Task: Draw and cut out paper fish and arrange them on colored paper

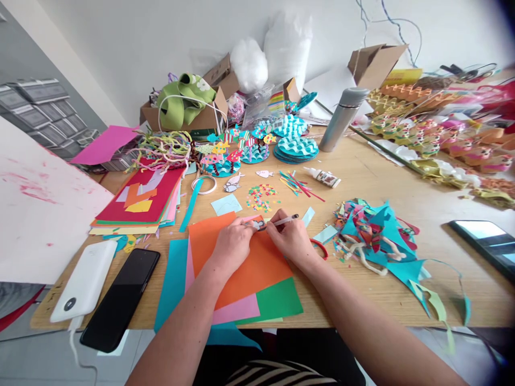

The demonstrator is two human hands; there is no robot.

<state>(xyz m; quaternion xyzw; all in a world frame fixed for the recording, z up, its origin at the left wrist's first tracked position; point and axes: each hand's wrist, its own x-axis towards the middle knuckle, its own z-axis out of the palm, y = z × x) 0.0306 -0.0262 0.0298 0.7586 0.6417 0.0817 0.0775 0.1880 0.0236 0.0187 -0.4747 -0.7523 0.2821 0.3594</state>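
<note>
My right hand (293, 236) is closed around a pen (287, 219), its tip end down at the far edge of an orange paper sheet (241, 268). My left hand (233, 244) has its fingers closed on a small paper cutout (258, 224) at that same edge; its exact shape is partly hidden. Beneath the orange sheet lie pink, green (281, 300) and blue sheets. Red-handled scissors (319, 247) lie partly hidden by my right hand. Just beyond my hands are colourful paper dots (261, 197), a pale blue paper piece (226, 205) and paper fish (233, 183).
Paper scraps (378, 230) are heaped at the right, near a phone (486, 244). A glue bottle (323, 177) and a steel flask (344, 118) stand farther back. On the left are stacked coloured papers (161, 203), a black phone (120, 300) and a white power bank (84, 279).
</note>
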